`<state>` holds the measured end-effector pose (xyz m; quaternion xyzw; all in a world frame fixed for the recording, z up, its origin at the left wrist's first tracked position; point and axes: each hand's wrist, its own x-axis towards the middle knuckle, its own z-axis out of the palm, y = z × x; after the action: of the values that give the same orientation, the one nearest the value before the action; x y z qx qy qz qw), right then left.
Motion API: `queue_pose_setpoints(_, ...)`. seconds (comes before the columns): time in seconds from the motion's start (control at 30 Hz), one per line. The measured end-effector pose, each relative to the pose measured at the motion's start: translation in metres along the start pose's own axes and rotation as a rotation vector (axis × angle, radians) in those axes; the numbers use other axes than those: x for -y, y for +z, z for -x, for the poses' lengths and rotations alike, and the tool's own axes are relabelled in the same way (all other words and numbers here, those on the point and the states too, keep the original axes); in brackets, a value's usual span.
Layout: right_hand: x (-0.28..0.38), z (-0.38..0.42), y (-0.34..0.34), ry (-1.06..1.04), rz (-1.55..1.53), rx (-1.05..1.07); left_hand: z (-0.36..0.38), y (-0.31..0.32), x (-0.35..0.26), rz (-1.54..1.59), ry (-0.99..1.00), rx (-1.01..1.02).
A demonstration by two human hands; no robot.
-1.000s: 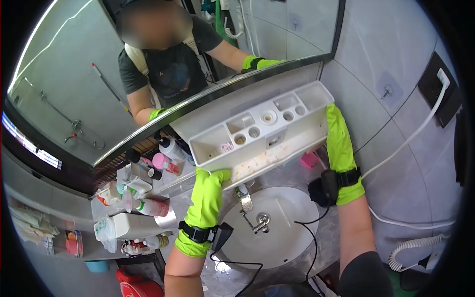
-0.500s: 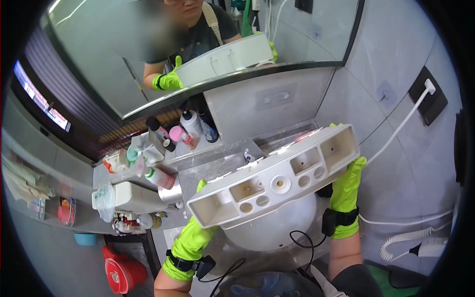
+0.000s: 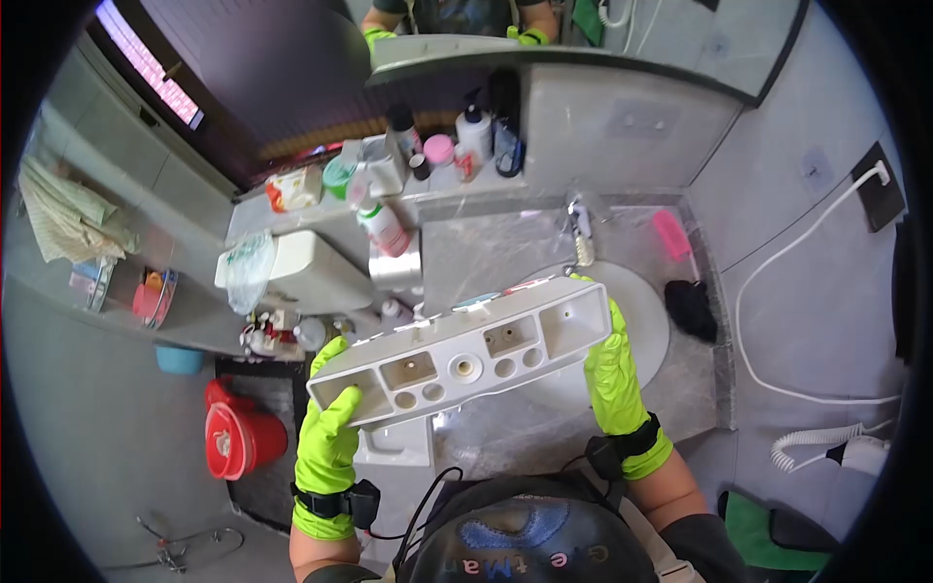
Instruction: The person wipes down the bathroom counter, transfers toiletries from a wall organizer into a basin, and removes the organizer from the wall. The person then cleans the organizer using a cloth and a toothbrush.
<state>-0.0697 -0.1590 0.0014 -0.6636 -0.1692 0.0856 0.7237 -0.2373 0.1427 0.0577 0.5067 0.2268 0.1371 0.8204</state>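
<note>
A long white bathroom storage rack (image 3: 457, 325), with several square compartments and round holes, is held up between my gloved hands. My left hand (image 3: 326, 442), in a yellow-green rubber glove, grips its left end, the thumb at the end compartment. At the opposite end my right hand (image 3: 614, 379), gloved alike, wraps the edge; some of its fingers are hidden behind. The rack is tilted, its right end higher in view. Partly beneath it lies the white washbasin (image 3: 646, 325). The chrome tap (image 3: 581, 233) stands beyond.
On the grey counter (image 3: 496, 253) are a pink object (image 3: 670, 234) and a crumpled black cloth (image 3: 691, 311). Bottles (image 3: 473, 134) line the back ledge. A white tank (image 3: 306, 272) stands left, with a red bucket (image 3: 248, 442) on the floor. A white cord (image 3: 753, 282) hangs right.
The rack has shifted left and lower in view, uncovering more of the basin and tap. My left thumb now shows at the end compartment. The head view has turned downward.
</note>
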Motion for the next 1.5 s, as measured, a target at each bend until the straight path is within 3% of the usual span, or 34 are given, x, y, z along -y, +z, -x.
queue_pose_setpoints(0.1,-0.01,0.018,0.008,0.128,0.024,-0.019,0.006,-0.004,0.001,-0.046,-0.043,-0.061)
queue_pose_setpoints(0.2,-0.005,0.028,0.017,0.21,0.016,-0.037,0.008,-0.007,0.002,-0.04,0.024,0.01)
queue_pose_setpoints(0.27,-0.017,0.033,0.014,0.099,0.003,-0.024,0.008,-0.004,0.005,-0.098,0.061,0.018)
queue_pose_setpoints(0.37,-0.041,0.043,0.002,0.075,0.045,-0.028,0.005,-0.008,0.013,-0.16,0.109,0.065)
queue_pose_setpoints(0.47,-0.024,0.054,0.0,0.081,0.001,-0.038,0.003,-0.012,0.031,-0.276,0.158,0.137)
queue_pose_setpoints(0.57,-0.036,0.081,-0.013,0.261,0.198,-0.139,-0.005,-0.022,0.055,-0.419,0.303,0.251)
queue_pose_setpoints(0.6,-0.054,0.088,-0.023,0.158,0.397,-0.158,-0.009,-0.018,0.059,-0.44,0.39,0.317)
queue_pose_setpoints(0.67,-0.097,0.102,-0.039,-0.044,0.792,-0.191,-0.015,-0.015,0.074,-0.439,0.299,0.311)
queue_pose_setpoints(0.77,-0.084,0.091,-0.04,0.364,0.115,-0.384,-0.028,-0.012,0.103,-0.439,0.195,0.339)
queue_pose_setpoints(0.97,-0.104,0.105,-0.059,0.461,0.221,-0.402,-0.033,0.003,0.12,-0.268,-0.042,0.317)
queue_pose_setpoints(1.27,-0.068,0.08,-0.096,0.403,0.042,-0.212,-0.036,-0.016,0.114,-0.038,-0.247,0.236)
queue_pose_setpoints(1.4,-0.088,0.035,-0.126,0.47,0.261,-0.132,-0.026,-0.036,0.099,-0.038,-0.311,0.153)
queue_pose_setpoints(1.5,-0.1,-0.007,-0.122,0.133,0.81,0.257,-0.015,-0.049,0.098,-0.01,-0.309,0.081)
